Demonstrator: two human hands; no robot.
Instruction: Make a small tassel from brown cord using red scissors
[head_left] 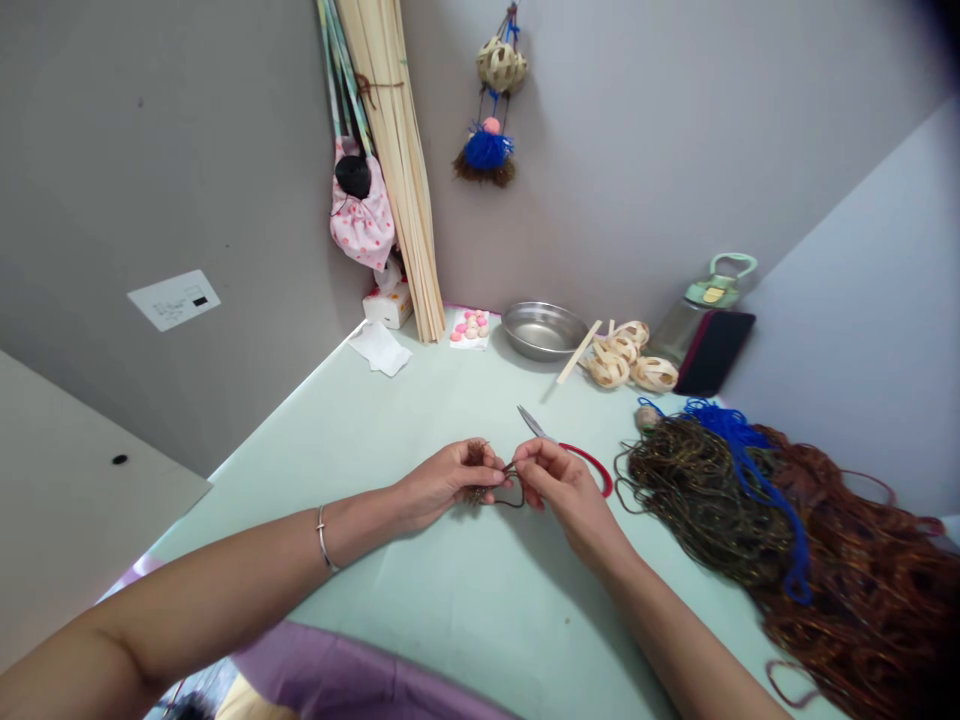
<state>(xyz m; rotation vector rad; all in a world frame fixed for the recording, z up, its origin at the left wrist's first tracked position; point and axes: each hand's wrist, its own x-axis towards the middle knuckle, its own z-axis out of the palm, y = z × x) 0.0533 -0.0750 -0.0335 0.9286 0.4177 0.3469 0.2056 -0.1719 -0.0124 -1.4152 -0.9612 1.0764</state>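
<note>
Over the middle of the table, my left hand (448, 482) is closed around a small brown yarn tassel (476, 458), whose frayed ends stick out above and below the fingers. My right hand (555, 478) pinches a thin brown cord (511, 503) that loops down between the two hands and runs to the tassel. The fingertips of both hands nearly meet. Just behind my right hand lie scissors (534, 422) with red handles, partly hidden by it. To the right spreads a large heap of dark green and brown yarn (697, 500), with blue yarn (780, 500) across it.
At the back stand a steel bowl (544, 335), several woven strip balls (609, 362), pink beads (471, 325) on paper, a bottle (682, 310) and a dark phone (716, 352). Long wooden strips (401, 170) lean in the corner. A tasselled ornament (489, 150) hangs on the wall.
</note>
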